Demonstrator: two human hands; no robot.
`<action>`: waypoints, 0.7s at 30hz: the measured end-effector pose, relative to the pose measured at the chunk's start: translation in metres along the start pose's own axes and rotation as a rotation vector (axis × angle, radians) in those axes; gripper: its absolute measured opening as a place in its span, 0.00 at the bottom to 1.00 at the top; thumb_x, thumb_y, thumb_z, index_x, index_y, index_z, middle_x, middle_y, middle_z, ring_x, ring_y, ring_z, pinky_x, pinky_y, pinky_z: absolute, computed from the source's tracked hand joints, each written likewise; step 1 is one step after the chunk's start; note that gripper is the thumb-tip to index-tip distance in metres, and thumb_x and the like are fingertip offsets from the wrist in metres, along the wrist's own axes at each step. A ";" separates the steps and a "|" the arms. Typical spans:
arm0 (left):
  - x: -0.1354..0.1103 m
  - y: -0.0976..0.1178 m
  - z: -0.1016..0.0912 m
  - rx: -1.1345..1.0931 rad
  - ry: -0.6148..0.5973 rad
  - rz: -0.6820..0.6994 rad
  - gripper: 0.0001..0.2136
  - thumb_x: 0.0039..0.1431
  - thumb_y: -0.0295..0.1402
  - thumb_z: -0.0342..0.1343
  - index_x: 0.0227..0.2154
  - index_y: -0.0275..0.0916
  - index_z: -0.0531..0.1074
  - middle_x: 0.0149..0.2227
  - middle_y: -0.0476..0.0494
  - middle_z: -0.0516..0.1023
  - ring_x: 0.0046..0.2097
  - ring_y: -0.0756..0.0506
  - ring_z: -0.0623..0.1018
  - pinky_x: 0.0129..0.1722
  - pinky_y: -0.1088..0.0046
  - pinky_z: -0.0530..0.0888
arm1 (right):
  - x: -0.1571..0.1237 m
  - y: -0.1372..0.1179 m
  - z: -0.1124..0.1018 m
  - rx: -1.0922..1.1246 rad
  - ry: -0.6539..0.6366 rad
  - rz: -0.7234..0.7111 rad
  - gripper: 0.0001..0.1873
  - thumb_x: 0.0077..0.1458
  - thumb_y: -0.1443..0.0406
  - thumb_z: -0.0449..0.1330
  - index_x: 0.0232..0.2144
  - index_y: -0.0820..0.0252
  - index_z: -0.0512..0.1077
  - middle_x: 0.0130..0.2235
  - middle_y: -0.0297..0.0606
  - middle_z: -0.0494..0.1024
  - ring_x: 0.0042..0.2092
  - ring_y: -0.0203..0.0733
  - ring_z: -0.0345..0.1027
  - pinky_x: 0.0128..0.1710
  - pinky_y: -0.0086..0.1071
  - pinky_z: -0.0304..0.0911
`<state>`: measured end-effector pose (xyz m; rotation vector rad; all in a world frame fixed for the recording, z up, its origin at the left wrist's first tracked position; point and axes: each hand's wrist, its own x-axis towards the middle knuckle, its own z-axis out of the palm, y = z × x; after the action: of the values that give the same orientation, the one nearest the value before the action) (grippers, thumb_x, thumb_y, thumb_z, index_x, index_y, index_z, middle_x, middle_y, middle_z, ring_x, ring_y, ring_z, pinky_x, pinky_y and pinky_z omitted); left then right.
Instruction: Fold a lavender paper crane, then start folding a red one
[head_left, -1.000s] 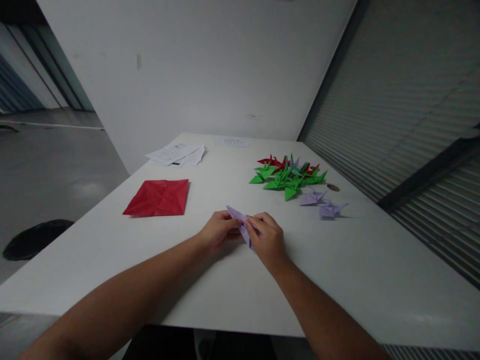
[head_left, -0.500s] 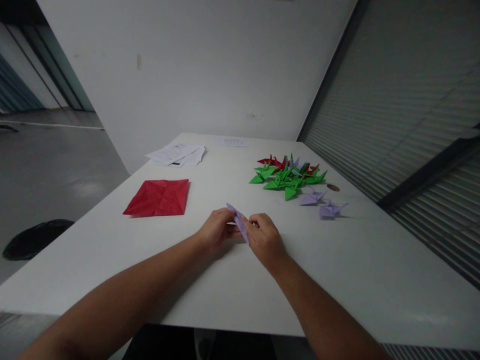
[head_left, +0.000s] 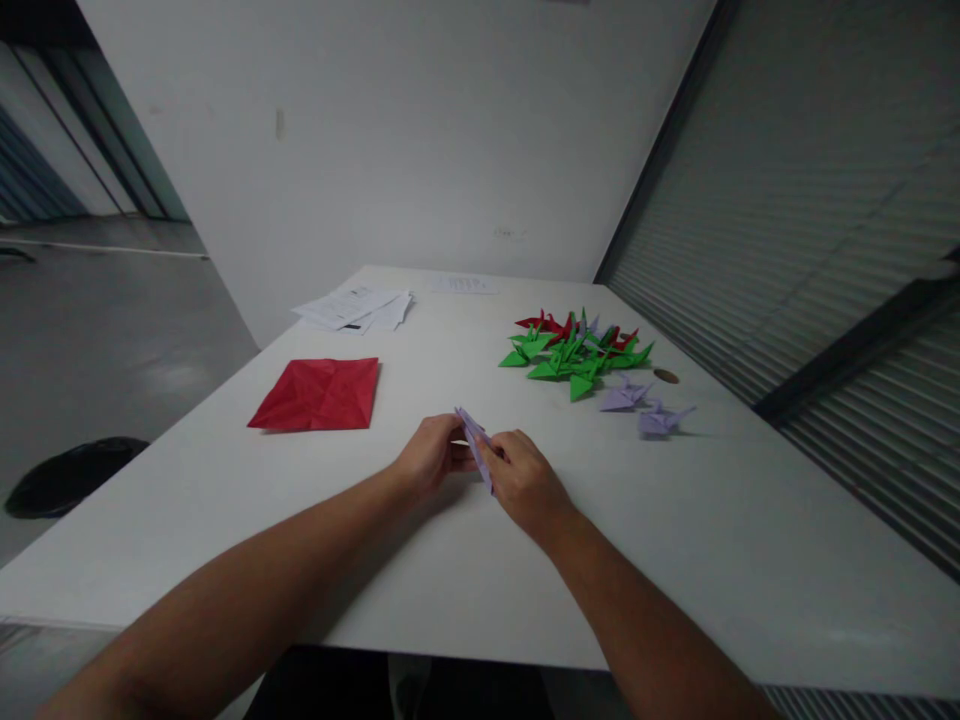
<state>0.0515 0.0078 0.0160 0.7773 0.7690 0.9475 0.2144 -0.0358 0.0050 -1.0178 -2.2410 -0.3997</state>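
One slim, pointed, lilac folded-paper piece (head_left: 472, 434), gripped by both left hand (head_left: 430, 455) and right hand (head_left: 531, 482), sits between them over the flat white table (head_left: 450, 590), long axis slanting far-left to near-right.

On the table (head_left: 750, 570), wide flat room is lying to the right of the right arm (head_left: 637, 610), and more is showing between it and the left arm (head_left: 277, 570). Ahead, a lane is running between the red paper (head_left: 319, 395) and the heap of folded birds (head_left: 570, 360). Two purple birds (head_left: 658, 420) are sitting near the heap, blocking a low path there, and a small brown round thing (head_left: 666, 376) is lying close by. Far back, white sheets (head_left: 352, 308) are lying flat, and a wall (head_left: 420, 140) is standing behind. Blinds (head_left: 825, 250) are closing off the right side. The left hand (head_left: 431, 458) and right hand (head_left: 529, 480) are filling the middle, holding purple paper (head_left: 472, 437).
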 end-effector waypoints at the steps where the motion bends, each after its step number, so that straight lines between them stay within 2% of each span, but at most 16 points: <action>1: 0.000 0.000 0.000 0.005 -0.006 0.003 0.11 0.58 0.33 0.52 0.29 0.31 0.76 0.33 0.35 0.80 0.28 0.45 0.79 0.31 0.68 0.79 | 0.000 0.000 0.000 0.005 -0.006 -0.003 0.17 0.68 0.72 0.50 0.49 0.65 0.77 0.33 0.44 0.73 0.36 0.45 0.62 0.37 0.39 0.65; 9: -0.001 0.000 -0.002 0.011 -0.034 -0.026 0.11 0.56 0.34 0.52 0.30 0.31 0.76 0.34 0.34 0.80 0.29 0.45 0.79 0.32 0.67 0.78 | -0.001 0.000 0.002 0.039 -0.045 0.025 0.17 0.68 0.71 0.50 0.50 0.61 0.77 0.33 0.42 0.72 0.36 0.45 0.62 0.37 0.39 0.65; 16: 0.003 -0.005 -0.009 0.076 -0.056 0.045 0.17 0.53 0.45 0.65 0.31 0.34 0.75 0.31 0.40 0.79 0.28 0.45 0.79 0.32 0.65 0.77 | -0.002 0.000 0.004 0.044 -0.059 0.031 0.16 0.67 0.71 0.51 0.47 0.62 0.77 0.32 0.43 0.71 0.36 0.45 0.61 0.37 0.39 0.64; 21: 0.002 -0.005 -0.009 0.081 -0.033 0.070 0.20 0.52 0.50 0.65 0.29 0.33 0.75 0.30 0.39 0.80 0.29 0.45 0.80 0.31 0.67 0.76 | -0.002 -0.001 0.005 0.042 -0.048 0.011 0.14 0.66 0.73 0.52 0.44 0.64 0.78 0.32 0.43 0.71 0.35 0.45 0.61 0.36 0.39 0.64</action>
<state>0.0466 0.0101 0.0065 0.8934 0.7597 0.9683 0.2121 -0.0348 -0.0002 -1.0279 -2.2760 -0.3244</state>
